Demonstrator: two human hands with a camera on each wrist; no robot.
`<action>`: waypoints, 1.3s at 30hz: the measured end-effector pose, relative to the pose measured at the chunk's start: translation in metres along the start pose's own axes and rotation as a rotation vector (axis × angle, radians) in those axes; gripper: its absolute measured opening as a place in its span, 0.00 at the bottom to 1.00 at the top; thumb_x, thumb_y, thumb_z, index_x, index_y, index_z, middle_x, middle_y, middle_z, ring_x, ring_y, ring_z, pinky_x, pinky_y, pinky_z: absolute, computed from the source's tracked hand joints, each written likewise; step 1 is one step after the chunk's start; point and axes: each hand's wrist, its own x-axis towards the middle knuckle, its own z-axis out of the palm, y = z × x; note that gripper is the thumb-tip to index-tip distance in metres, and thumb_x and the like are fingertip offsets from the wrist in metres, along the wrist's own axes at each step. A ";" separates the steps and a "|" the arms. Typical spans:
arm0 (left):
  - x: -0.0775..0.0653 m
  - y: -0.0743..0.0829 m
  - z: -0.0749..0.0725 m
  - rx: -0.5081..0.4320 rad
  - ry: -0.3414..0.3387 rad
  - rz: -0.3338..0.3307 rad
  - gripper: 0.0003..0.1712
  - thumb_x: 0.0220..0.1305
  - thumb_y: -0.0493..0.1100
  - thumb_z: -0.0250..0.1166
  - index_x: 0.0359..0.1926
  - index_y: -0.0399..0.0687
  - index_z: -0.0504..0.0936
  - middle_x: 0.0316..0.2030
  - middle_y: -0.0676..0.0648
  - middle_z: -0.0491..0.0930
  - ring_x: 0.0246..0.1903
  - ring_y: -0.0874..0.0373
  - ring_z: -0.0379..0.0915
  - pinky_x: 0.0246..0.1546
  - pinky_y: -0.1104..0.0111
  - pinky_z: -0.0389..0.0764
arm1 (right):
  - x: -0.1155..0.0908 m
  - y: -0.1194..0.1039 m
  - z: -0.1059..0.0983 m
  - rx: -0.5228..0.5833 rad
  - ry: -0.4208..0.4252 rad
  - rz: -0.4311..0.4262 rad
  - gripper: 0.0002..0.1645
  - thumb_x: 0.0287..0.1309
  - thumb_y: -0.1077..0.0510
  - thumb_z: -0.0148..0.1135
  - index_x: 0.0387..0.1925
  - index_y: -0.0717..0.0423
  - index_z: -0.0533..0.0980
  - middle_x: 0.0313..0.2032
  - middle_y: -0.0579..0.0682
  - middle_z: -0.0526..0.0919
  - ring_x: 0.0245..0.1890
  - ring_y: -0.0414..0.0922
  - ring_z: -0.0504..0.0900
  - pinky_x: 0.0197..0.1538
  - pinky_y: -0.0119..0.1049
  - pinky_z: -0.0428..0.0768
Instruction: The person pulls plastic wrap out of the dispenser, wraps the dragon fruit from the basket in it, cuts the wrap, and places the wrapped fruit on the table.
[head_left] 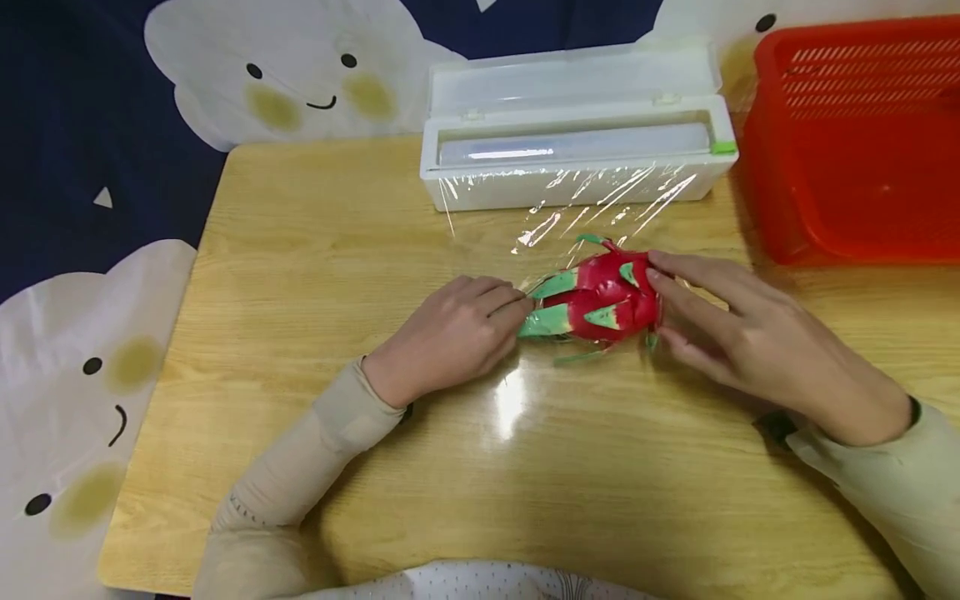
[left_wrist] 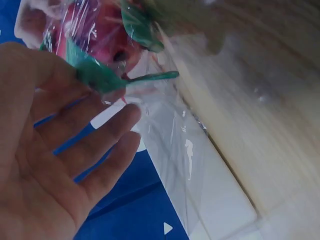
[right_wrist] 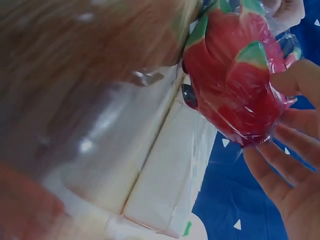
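A red dragon fruit [head_left: 604, 287] with green scale tips lies on its side between both hands, with clear cling film [head_left: 542, 232] over it. My left hand [head_left: 461, 333] pinches the green tips at the fruit's left end; in the left wrist view, the thumb and index finger meet at a green tip [left_wrist: 97, 72] through the film while the other fingers spread. My right hand [head_left: 757, 337] holds the rounded right end between thumb and fingertips. In the right wrist view, film wrinkles tightly over the red skin [right_wrist: 230, 85].
Behind the fruit stands a white cling film dispenser [head_left: 577, 193], lid raised, a film roll [head_left: 577, 146] inside; film stretches from its front edge toward the fruit. A red plastic basket [head_left: 780, 167] stands at the back right. The wooden table [head_left: 300, 217] ends at the left.
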 end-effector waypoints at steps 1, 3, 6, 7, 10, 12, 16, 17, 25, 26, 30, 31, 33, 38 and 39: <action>0.000 0.000 0.000 -0.001 0.001 0.001 0.17 0.71 0.41 0.60 0.56 0.42 0.85 0.51 0.46 0.89 0.54 0.49 0.85 0.58 0.58 0.86 | 0.000 0.000 0.001 -0.001 -0.014 0.008 0.39 0.78 0.34 0.44 0.67 0.60 0.76 0.67 0.61 0.79 0.63 0.58 0.80 0.81 0.23 0.48; 0.001 -0.001 -0.001 -0.004 -0.003 0.003 0.17 0.72 0.41 0.60 0.57 0.42 0.85 0.51 0.45 0.89 0.54 0.49 0.86 0.57 0.58 0.86 | 0.000 0.001 0.002 0.006 -0.023 0.018 0.40 0.77 0.33 0.43 0.70 0.60 0.74 0.67 0.61 0.79 0.64 0.59 0.78 0.82 0.24 0.48; 0.001 -0.001 -0.001 -0.013 -0.007 0.004 0.18 0.73 0.41 0.59 0.58 0.42 0.84 0.52 0.46 0.88 0.53 0.50 0.86 0.57 0.58 0.86 | 0.001 0.001 0.004 0.024 -0.025 0.016 0.42 0.77 0.32 0.42 0.71 0.61 0.72 0.67 0.62 0.78 0.64 0.59 0.77 0.82 0.23 0.48; 0.000 -0.002 -0.001 -0.017 -0.008 0.004 0.18 0.74 0.41 0.58 0.58 0.41 0.84 0.52 0.46 0.88 0.52 0.50 0.87 0.57 0.59 0.86 | 0.001 0.002 0.005 0.035 -0.025 0.015 0.43 0.76 0.31 0.42 0.71 0.60 0.72 0.68 0.61 0.77 0.64 0.59 0.76 0.82 0.22 0.48; 0.000 -0.002 0.000 -0.025 -0.001 0.006 0.18 0.74 0.41 0.58 0.59 0.40 0.83 0.52 0.46 0.88 0.51 0.52 0.87 0.56 0.59 0.86 | 0.001 0.003 0.006 0.047 -0.055 0.010 0.47 0.75 0.28 0.41 0.74 0.61 0.68 0.73 0.60 0.72 0.65 0.60 0.73 0.81 0.20 0.46; 0.001 -0.001 0.001 -0.031 0.012 0.011 0.18 0.73 0.40 0.58 0.59 0.39 0.83 0.51 0.45 0.88 0.49 0.52 0.88 0.54 0.60 0.87 | 0.001 0.005 0.008 0.055 -0.055 0.003 0.47 0.76 0.29 0.40 0.75 0.62 0.66 0.74 0.60 0.70 0.64 0.60 0.71 0.80 0.19 0.45; 0.001 0.001 0.002 -0.040 0.038 0.023 0.17 0.72 0.39 0.58 0.55 0.36 0.84 0.48 0.44 0.88 0.43 0.52 0.88 0.50 0.61 0.88 | -0.001 0.006 0.012 0.052 -0.032 0.006 0.43 0.78 0.34 0.38 0.75 0.63 0.65 0.71 0.64 0.72 0.63 0.63 0.71 0.80 0.25 0.53; 0.001 0.002 0.003 -0.039 0.039 0.025 0.17 0.72 0.40 0.58 0.55 0.36 0.84 0.47 0.44 0.88 0.42 0.52 0.87 0.50 0.61 0.88 | -0.001 0.006 0.013 0.049 -0.034 0.014 0.42 0.78 0.35 0.38 0.75 0.64 0.64 0.70 0.65 0.73 0.63 0.64 0.71 0.79 0.31 0.60; 0.001 0.004 0.003 -0.018 0.000 0.019 0.27 0.73 0.54 0.64 0.58 0.34 0.81 0.51 0.43 0.87 0.44 0.51 0.87 0.50 0.59 0.88 | -0.001 0.007 0.008 0.033 -0.091 0.102 0.37 0.74 0.44 0.57 0.75 0.59 0.66 0.67 0.63 0.76 0.62 0.61 0.72 0.64 0.47 0.79; 0.001 0.004 0.003 -0.020 -0.003 0.019 0.27 0.72 0.53 0.64 0.58 0.34 0.81 0.51 0.43 0.87 0.45 0.51 0.87 0.51 0.59 0.88 | -0.001 0.007 0.007 0.042 -0.079 0.094 0.37 0.76 0.40 0.53 0.75 0.58 0.67 0.66 0.62 0.78 0.61 0.60 0.74 0.68 0.39 0.77; 0.001 0.003 0.002 -0.024 -0.012 0.017 0.25 0.71 0.49 0.65 0.59 0.35 0.80 0.51 0.43 0.87 0.45 0.51 0.87 0.51 0.59 0.87 | 0.001 0.011 0.002 0.070 -0.044 0.057 0.43 0.77 0.29 0.38 0.71 0.57 0.72 0.61 0.62 0.83 0.57 0.57 0.78 0.74 0.13 0.53; 0.000 0.003 0.002 -0.024 -0.015 0.015 0.25 0.71 0.49 0.65 0.60 0.35 0.80 0.51 0.43 0.87 0.45 0.51 0.87 0.51 0.59 0.87 | 0.001 0.012 0.002 0.078 -0.036 0.044 0.43 0.77 0.29 0.38 0.70 0.57 0.74 0.61 0.62 0.84 0.55 0.57 0.78 0.74 0.11 0.49; 0.000 0.002 0.002 -0.028 -0.020 0.012 0.25 0.71 0.48 0.65 0.60 0.35 0.80 0.52 0.43 0.87 0.46 0.51 0.87 0.51 0.59 0.87 | 0.002 0.013 0.000 0.087 -0.027 0.022 0.42 0.77 0.30 0.40 0.69 0.57 0.75 0.61 0.61 0.84 0.54 0.56 0.79 0.74 0.11 0.50; 0.000 0.002 0.001 -0.037 -0.039 0.007 0.25 0.72 0.48 0.64 0.61 0.36 0.80 0.54 0.43 0.86 0.47 0.51 0.87 0.51 0.59 0.88 | 0.000 0.018 -0.003 0.124 -0.028 -0.019 0.38 0.79 0.34 0.41 0.66 0.58 0.77 0.63 0.58 0.83 0.55 0.56 0.79 0.76 0.14 0.53; 0.000 0.002 0.001 -0.038 -0.042 0.007 0.24 0.72 0.48 0.63 0.61 0.37 0.80 0.53 0.43 0.86 0.47 0.51 0.87 0.51 0.59 0.88 | -0.001 0.019 -0.004 0.130 -0.040 -0.018 0.38 0.79 0.35 0.40 0.66 0.58 0.77 0.64 0.58 0.82 0.56 0.55 0.79 0.76 0.15 0.54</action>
